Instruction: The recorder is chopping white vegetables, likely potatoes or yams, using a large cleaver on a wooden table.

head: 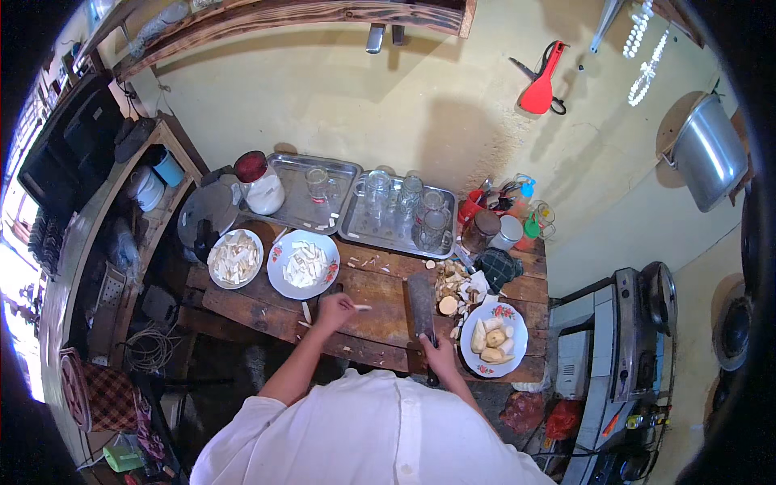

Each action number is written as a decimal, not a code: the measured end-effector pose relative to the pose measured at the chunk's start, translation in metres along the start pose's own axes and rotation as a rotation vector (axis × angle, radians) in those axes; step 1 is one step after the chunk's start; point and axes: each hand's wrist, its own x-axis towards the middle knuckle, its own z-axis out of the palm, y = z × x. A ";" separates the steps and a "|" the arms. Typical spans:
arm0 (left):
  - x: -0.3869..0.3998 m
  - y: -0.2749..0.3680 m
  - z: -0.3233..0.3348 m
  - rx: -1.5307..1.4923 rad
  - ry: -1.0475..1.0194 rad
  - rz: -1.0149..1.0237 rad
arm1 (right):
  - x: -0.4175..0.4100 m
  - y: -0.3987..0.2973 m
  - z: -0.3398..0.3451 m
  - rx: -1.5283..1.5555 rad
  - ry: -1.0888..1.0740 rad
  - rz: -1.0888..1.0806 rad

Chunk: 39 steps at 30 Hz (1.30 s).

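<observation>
My left hand (333, 312) pinches a pale strip of peeled root vegetable (362, 307) over the wooden table (379, 330). In my right hand (442, 359) is the black handle of a broad-bladed knife (419, 297), its dark blade pointing away from me. Cut white strips fill the middle of a floral plate (333, 267) beyond my left hand. Further left, a white bowl (259, 267) is heaped with flatter pale pieces. To the right of my right hand, another floral plate (518, 339) holds several peeled root chunks (495, 335).
Peelings (451, 279) and a dark green cloth (498, 270) lie right of the blade. Two metal trays (291, 209) with glass mugs (377, 188) stand along the wall, near a lidded jar of white powder (265, 193). Jars (483, 229) crowd the back right. A stove (630, 339) stands right.
</observation>
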 end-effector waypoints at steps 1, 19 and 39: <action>0.005 0.001 -0.014 -0.095 0.072 -0.082 | 0.001 0.007 -0.001 -0.008 -0.024 0.024; 0.027 0.067 0.131 0.215 -0.249 0.746 | -0.020 0.028 -0.034 0.053 0.263 0.021; -0.007 0.049 0.064 0.128 -0.081 0.732 | -0.007 0.032 -0.006 -0.220 0.049 -0.122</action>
